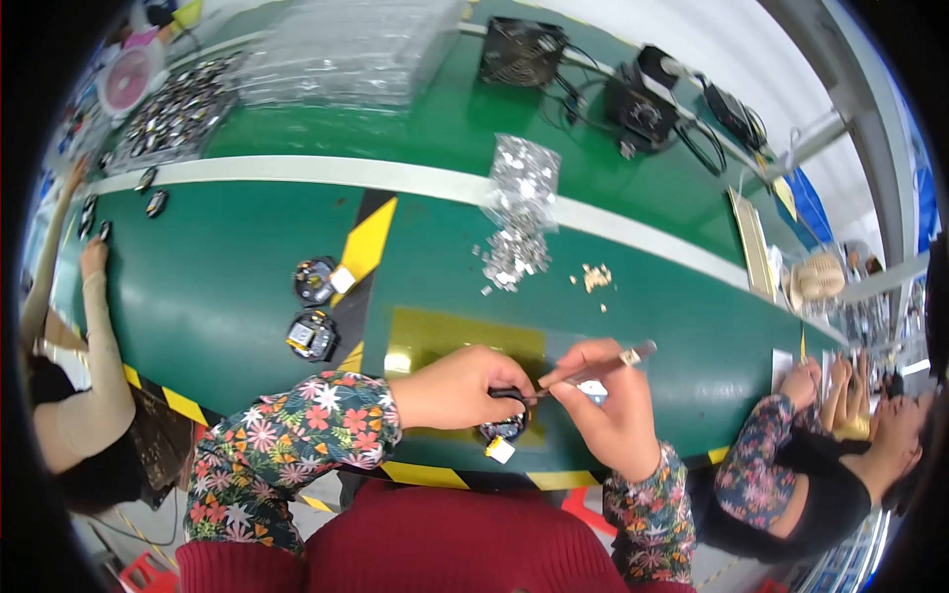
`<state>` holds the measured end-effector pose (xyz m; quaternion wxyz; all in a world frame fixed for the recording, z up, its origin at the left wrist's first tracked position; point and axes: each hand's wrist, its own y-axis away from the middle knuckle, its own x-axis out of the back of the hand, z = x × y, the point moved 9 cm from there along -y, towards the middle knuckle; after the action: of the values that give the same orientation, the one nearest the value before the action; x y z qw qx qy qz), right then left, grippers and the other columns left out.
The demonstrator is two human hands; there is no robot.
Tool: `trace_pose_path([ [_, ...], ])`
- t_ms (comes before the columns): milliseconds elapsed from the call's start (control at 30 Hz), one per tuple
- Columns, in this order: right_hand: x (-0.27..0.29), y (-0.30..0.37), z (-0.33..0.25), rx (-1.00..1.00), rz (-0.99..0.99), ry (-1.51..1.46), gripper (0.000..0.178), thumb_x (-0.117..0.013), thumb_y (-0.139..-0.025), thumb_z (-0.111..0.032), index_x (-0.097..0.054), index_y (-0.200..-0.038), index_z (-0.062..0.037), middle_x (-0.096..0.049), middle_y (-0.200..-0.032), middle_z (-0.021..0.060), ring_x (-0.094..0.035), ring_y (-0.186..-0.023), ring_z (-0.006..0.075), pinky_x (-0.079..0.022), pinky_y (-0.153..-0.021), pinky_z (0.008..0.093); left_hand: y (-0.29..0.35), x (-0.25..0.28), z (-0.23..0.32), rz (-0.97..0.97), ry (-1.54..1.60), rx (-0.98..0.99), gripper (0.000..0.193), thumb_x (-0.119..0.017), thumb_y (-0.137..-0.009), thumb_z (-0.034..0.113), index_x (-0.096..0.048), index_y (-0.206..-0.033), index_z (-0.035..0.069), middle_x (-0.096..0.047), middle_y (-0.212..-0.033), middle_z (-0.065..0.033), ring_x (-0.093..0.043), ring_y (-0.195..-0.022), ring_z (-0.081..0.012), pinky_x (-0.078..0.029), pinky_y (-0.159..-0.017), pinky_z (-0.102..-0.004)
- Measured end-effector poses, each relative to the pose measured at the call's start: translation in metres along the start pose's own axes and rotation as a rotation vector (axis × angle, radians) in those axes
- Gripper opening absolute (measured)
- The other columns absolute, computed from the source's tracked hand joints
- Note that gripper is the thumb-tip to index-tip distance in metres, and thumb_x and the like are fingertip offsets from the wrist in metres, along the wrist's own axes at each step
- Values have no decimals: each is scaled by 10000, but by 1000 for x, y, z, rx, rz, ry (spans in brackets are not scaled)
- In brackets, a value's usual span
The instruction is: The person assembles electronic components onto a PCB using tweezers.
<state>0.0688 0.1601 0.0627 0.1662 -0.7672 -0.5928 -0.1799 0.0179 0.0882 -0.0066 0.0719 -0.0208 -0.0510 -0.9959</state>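
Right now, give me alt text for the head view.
A person's left hand holds a small round black device over a translucent yellow sheet; the right hand points a slim brownish pen-shaped tool toward the device. Small silvery pieces lie beyond on the green worktable.

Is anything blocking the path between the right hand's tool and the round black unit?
Nothing visible does. The slim tool in the right hand reaches in to the upper right edge of the round black unit. The left hand holds the unit, fingertips close beside the tip; exact contact is too small to tell.
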Motion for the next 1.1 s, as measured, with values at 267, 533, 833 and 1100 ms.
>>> trace_pose_path([
  [267,19,-11,-30,301,267,-158,138,-540,-801,-20,-494,-929,8,-572,-813,84,-573,-669,146,-456,-612,250,5,25,-5,191,452,91,131,-553,-770,16,-586,-880,-47,-623,-789,-78,-578,-716,-92,-457,-644,-216],
  [533,-2,-24,-3,217,126,46,168,-420,-759,66,-529,-883,30,-536,-709,85,-520,-580,160,-420,-529,265,-3,41,-10,269,437,103,155,-501,-810,-15,-575,-943,-44,-615,-868,-72,-570,-774,-87,-457,-700,-220],
  [833,-22,-18,-25,363,55,504,352,-574,-628,7,-628,-948,-129,-545,-809,56,-569,-677,230,-473,-576,316,1,46,-12,280,293,54,186,-465,-838,36,-578,-979,-12,-602,-893,-51,-549,-819,-93,-444,-737,-232],
  [1100,-19,-5,-34,355,30,539,401,-474,-661,43,-594,-1000,-135,-562,-989,91,-569,-839,284,-467,-693,329,-7,32,-17,222,393,3,231,-509,-763,-44,-558,-987,-18,-598,-907,-42,-536,-816,-70,-431,-704,-199],
])
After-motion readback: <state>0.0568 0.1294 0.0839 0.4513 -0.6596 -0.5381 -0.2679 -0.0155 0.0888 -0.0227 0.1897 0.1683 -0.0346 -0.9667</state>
